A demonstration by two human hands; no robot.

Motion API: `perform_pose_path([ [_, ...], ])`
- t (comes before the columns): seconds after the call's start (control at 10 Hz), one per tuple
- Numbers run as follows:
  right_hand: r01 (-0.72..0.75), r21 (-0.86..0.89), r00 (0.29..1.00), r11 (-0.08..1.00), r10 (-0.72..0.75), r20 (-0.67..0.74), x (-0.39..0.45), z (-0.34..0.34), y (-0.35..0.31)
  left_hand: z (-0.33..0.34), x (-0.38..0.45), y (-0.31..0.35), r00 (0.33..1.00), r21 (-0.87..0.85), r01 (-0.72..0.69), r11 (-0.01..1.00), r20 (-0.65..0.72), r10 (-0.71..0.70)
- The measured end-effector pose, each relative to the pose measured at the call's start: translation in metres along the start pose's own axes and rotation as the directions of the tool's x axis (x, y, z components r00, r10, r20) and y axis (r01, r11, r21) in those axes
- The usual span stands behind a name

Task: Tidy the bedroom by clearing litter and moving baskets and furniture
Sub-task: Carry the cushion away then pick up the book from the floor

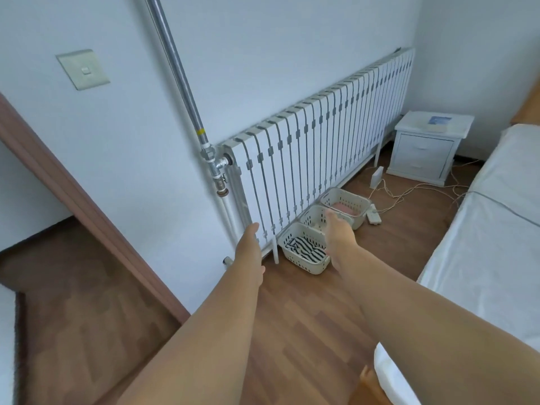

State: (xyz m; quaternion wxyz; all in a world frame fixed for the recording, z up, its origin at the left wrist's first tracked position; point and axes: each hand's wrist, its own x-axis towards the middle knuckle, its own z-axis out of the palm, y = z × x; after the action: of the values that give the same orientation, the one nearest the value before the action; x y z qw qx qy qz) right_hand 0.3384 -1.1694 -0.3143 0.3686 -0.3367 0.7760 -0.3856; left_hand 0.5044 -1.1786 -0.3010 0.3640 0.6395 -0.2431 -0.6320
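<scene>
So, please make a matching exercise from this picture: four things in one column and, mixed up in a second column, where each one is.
Things:
1. near basket
2. far basket
3. nightstand
4. switch

Places:
A. on the wall, left of the pipe
B. in the corner, at the radiator's far end
C. on the floor, last in the row, holding something pink
D. on the floor, first in the row, holding striped cloth

Pairs: 1-D, 2-C, 3-B, 4-A
</scene>
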Motion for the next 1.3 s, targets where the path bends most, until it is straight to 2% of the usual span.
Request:
perform_pose_path([
  [0.1, -0.088, 0.229, 0.996, 0.969, 0.087, 0.014, 0.011, 0.023, -0.013, 0.005, 0.025, 0.013, 0.999, 0.057, 0.019, 0.998, 0.035, -0.021],
  [0.2, -0.068, 0.084, 0.998, 0.994, 0.067, 0.013, 0.025, 0.034, -0.021, 0.014, 0.044, 0.018, 0.995, 0.096, 0.048, 0.994, 0.088, -0.056],
  [0.4, -0.112, 0.129, 0.991, 0.985, 0.121, -0.062, 0.074, 0.029, -0.025, 0.042, 0.093, 0.039, 0.982, 0.159, 0.058, 0.986, 0.169, -0.085],
  [0.5, -0.191, 0.405, 0.969, 0.894, 0.239, -0.070, 0.119, 0.032, -0.023, 0.058, 0.115, 0.051, 0.978, 0.197, 0.047, 0.979, 0.192, -0.086],
  [0.8, -0.123, 0.395, 0.990, 0.910, 0.143, -0.021, 0.235, 0.027, -0.063, 0.125, 0.187, 0.124, 0.984, 0.240, 0.031, 0.970, 0.165, -0.073],
  [0.9, -0.098, 0.345, 0.990, 0.933, 0.125, -0.058, 0.268, 0.013, -0.080, 0.157, 0.214, 0.133, 0.976, 0.237, 0.005, 0.972, 0.211, -0.056],
  [1.0, -0.082, 0.371, 0.986, 0.925, 0.129, -0.104, 0.300, 0.001, -0.078, 0.183, 0.227, 0.142, 0.969, 0.267, 0.005, 0.964, 0.236, -0.070],
  [1.2, -0.097, 0.399, 0.951, 0.912, 0.204, -0.234, 0.349, -0.029, -0.071, 0.250, 0.266, 0.169, 0.942, 0.340, -0.076, 0.937, 0.333, -0.045],
  [1.3, -0.128, 0.387, 0.915, 0.913, 0.259, -0.310, 0.376, -0.044, -0.080, 0.290, 0.292, 0.176, 0.916, 0.384, -0.080, 0.920, 0.392, -0.084],
])
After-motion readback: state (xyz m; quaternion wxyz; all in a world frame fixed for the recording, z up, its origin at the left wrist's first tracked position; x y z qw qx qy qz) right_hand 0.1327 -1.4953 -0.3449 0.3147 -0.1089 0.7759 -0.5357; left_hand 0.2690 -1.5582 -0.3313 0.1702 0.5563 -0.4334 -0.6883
